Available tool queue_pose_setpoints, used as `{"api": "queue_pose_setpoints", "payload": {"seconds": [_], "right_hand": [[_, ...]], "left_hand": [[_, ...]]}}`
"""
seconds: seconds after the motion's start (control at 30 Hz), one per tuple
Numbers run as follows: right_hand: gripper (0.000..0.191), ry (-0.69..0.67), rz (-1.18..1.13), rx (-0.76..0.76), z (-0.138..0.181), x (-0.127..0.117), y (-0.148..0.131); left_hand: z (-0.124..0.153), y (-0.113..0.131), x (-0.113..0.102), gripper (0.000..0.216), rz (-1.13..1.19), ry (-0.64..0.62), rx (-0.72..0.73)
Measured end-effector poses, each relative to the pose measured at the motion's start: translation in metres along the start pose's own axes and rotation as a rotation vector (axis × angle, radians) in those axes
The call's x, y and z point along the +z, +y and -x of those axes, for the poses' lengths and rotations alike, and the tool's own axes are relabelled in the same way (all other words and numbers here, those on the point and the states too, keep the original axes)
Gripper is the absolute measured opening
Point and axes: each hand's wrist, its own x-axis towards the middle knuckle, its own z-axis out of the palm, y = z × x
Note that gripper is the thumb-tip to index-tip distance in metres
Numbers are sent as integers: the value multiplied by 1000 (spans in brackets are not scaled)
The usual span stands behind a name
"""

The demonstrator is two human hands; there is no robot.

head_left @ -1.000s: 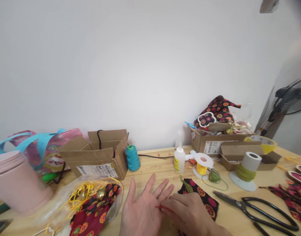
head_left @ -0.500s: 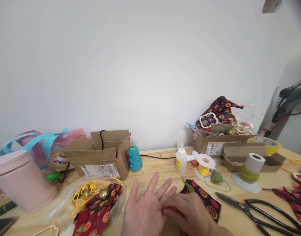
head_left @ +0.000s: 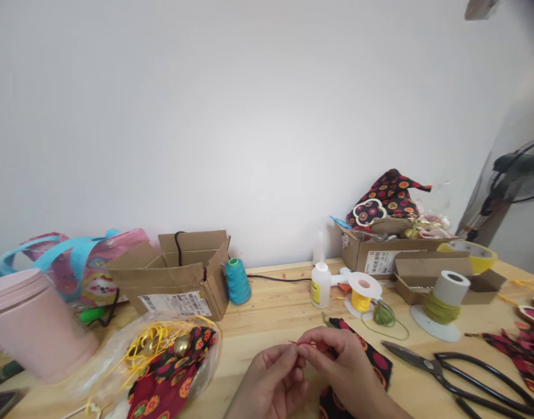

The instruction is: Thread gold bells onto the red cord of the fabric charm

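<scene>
My left hand (head_left: pixel 271 381) and my right hand (head_left: pixel 343 372) meet low in the middle of the view, above the wooden table (head_left: pixel 267 314). Both are closed in a pinch on a thin red thread (head_left: pixel 302 344) that runs between their fingertips. Under my right hand lies a patch of black cloth with red and orange flowers (head_left: pixel 371 364), a small green tassel (head_left: pixel 326 318) at its far corner. Black scissors (head_left: pixel 459 372) lie just right of that cloth.
A glue bottle (head_left: pixel 321 284), yellow cord spool (head_left: pixel 362 292), green cord spool (head_left: pixel 445 302) and teal thread cone (head_left: pixel 237 281) stand behind. Cardboard boxes (head_left: pixel 180 279) (head_left: pixel 380 253), a pink tub (head_left: pixel 35 323), a plastic bag of yellow cord and cloth (head_left: pixel 162 355), a fan (head_left: pixel 518 174).
My left hand was flat and palm-up with fingers spread; it has now curled shut. Both hands rose a little and now pinch the red thread between them.
</scene>
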Motion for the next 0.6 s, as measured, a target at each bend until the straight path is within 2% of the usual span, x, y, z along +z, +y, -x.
{"api": "queue_pose_setpoints", "payload": {"seconds": [0.2, 0.3, 0.4, 0.6], "right_hand": [[15, -43, 25, -90, 1, -3, -7], [18, 14, 62, -100, 2, -5, -11], [19, 65, 133, -89, 4, -4, -12], [17, 70, 134, -36, 7, -1, -13]], "left_hand": [[2, 2, 1, 9, 10, 26, 22], [2, 2, 0, 6, 66, 62, 60], [1, 2, -1, 12, 111, 108, 66], [2, 4, 2, 10, 73, 37, 78]]}}
